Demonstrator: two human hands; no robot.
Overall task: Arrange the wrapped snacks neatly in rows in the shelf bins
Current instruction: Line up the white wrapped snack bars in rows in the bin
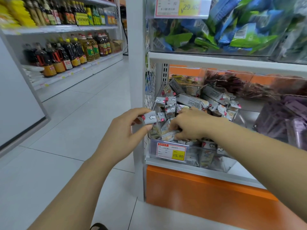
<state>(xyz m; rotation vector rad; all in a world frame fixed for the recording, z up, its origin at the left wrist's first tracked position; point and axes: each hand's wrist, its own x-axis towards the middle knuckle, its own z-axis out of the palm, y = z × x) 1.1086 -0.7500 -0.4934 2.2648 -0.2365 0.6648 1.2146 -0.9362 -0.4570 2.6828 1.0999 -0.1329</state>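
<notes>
Reaching in from the near edge of the view, both bare forearms stretch toward a low shelf. The left hand (pixel 126 128) hovers just outside the near left corner of a clear bin (pixel 152 146), thumb and fingertips pinching one small wrapped snack (pixel 150 117), a grey-white packet with a cloud mark and a red spot. The right hand (pixel 191 125) is inside the bin near its front wall, fingers curled down among the packets. Whether it actually grips one cannot be told.

A price label (pixel 171 151) reading 15.80 is fixed to the left part of the bin's front wall. The bin stands on a white shelf board (pixel 182 165) above an orange base panel (pixel 199 188).

Inside the bin, several small snacks (pixel 171 105) stand upright side by side along the left wall, while longer packets (pixel 192 100) of the same grey wrapping lie jumbled at angles toward the back edge.

Just right of this bin, another clear bin holds purple packets (pixel 282 123). Behind, at the shelf's back edge, are reddish-brown packets (pixel 232 83), blurred.

On the shelf above, a bin is piled with blue and green packets (pixel 224 30) and carries a label (pixel 181 7) reading 29.80.

Across the tiled floor (pixel 74 122), far-left shelves hold rows of oil bottles (pixel 66 53).
</notes>
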